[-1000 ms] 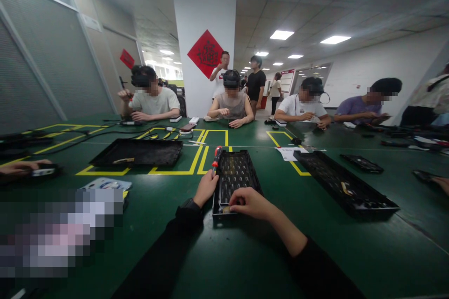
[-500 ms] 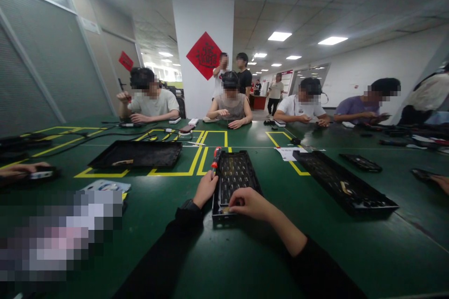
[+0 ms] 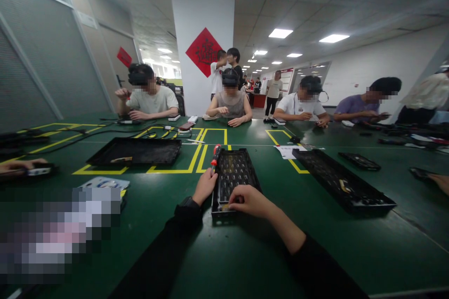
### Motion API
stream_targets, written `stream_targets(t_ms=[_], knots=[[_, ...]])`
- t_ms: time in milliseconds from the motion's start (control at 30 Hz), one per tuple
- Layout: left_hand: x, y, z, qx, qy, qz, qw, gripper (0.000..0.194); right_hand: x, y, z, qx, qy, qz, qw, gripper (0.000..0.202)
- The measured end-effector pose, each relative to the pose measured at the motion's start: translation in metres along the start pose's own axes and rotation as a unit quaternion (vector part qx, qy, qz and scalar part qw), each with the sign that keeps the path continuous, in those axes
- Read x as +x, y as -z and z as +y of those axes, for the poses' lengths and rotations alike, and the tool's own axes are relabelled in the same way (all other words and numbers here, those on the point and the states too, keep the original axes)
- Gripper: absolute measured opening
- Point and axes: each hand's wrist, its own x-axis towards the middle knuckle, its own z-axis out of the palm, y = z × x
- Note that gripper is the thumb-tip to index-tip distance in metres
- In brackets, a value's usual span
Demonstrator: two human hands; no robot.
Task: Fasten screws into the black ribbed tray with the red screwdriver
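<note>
In front of me on the green table lies a shallow black tray-like casing (image 3: 214, 214) with a panel (image 3: 233, 173) in it that bears rows of small pale marks. My left hand (image 3: 205, 186) is closed around a screwdriver (image 3: 216, 155) with a red and black handle, which points up along the casing's left edge. My right hand (image 3: 247, 200) is bent over the near end of the casing, its thumb and fingers pinched together. A small yellowish piece (image 3: 225, 207) shows by those fingertips; what they hold, if anything, I cannot make out.
Another black tray (image 3: 140, 152) lies at the left and a long black one (image 3: 345, 187) at the right. Cables (image 3: 87, 134) cross the left side. A white paper (image 3: 289, 151) lies beyond. Several people sit across the table, and others' hands reach in at both sides.
The view has shifted slightly. My hands, the screwdriver and the casing keep nearly the same places relative to each other; in the background, standing people have moved.
</note>
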Motion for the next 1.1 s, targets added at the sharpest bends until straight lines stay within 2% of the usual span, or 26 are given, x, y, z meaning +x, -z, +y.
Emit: stream_targets(t_ms=[1100], knots=[[-0.0021, 0.002, 0.003, -0.009, 0.001, 0.0, 1.0, 0.02, -0.0012, -0.0009, 0.0001, 0.022, -0.025, -0.012, 0.999, 0.018]])
